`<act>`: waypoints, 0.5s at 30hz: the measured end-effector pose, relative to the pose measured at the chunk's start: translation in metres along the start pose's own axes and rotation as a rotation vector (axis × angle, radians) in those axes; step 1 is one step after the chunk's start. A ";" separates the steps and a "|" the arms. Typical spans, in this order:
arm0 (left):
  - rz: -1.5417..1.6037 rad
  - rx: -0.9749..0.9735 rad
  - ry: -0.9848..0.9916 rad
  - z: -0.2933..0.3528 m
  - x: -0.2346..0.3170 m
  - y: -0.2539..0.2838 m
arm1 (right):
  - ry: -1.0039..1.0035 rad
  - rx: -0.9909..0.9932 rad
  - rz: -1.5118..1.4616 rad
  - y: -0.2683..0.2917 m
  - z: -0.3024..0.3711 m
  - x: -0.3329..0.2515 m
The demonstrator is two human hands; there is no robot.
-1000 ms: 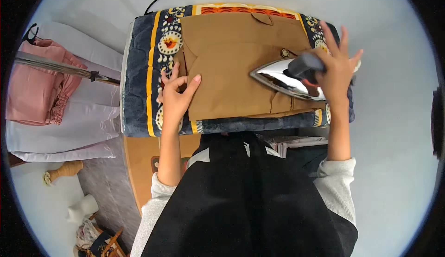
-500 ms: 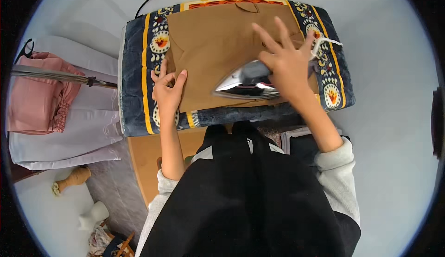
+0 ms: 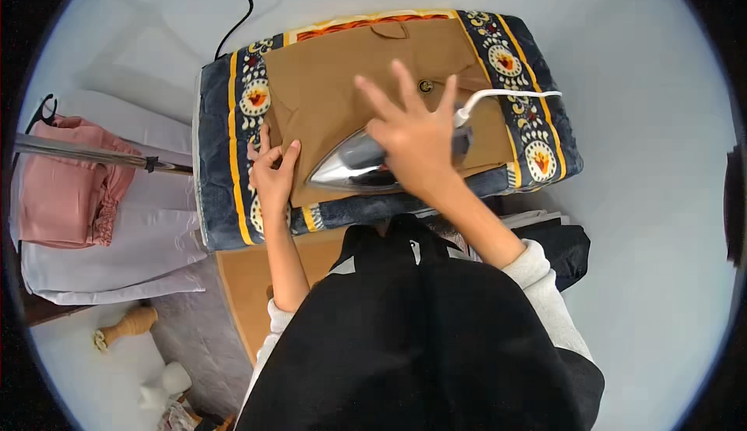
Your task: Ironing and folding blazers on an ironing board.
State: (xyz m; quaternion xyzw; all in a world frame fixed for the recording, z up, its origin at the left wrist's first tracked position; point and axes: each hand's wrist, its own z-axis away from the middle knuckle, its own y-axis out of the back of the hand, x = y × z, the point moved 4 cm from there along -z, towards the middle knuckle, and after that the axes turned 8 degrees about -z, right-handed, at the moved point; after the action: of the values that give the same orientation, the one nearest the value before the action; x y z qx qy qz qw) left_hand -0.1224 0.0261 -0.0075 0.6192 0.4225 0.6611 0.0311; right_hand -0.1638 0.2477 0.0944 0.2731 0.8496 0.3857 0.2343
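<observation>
A brown garment [image 3: 327, 81] with a dark round button [image 3: 425, 86] lies spread over a patterned navy blanket [image 3: 218, 143]. At its left edge my left hand [image 3: 274, 174] pinches the cloth, thumb on top. My right hand [image 3: 420, 143] rests on the handle of a silver clothes iron [image 3: 346, 168], several fingers spread and raised above it. The palm hides most of the handle, so the grip shows only in part. The iron lies flat on the lower part of the garment, its tip pointing left toward my left hand. A white cord [image 3: 506, 93] leaves its back end.
On the left, a metal pole [image 3: 101, 151] runs in front of hanging white cloth and a folded pink garment [image 3: 58, 197]. A black cable [image 3: 247, 11] comes down behind the blanket. A tan vase [image 3: 132, 324] stands low at left. Dark fabric [image 3: 564, 252] lies below right.
The iron and my right hand have slid left and slightly nearer along the garment, uncovering the button. My left hand stays at the left edge. The whole view has shifted a little.
</observation>
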 end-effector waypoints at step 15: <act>-0.016 0.025 -0.036 -0.004 -0.003 -0.009 | -0.377 -0.144 -0.077 0.085 0.034 0.117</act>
State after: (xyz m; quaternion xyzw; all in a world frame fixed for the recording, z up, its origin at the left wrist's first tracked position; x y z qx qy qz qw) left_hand -0.1294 0.0275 -0.0149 0.6277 0.4353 0.6444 0.0362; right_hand -0.2057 0.3877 0.1187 0.2902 0.7707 0.3782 0.4227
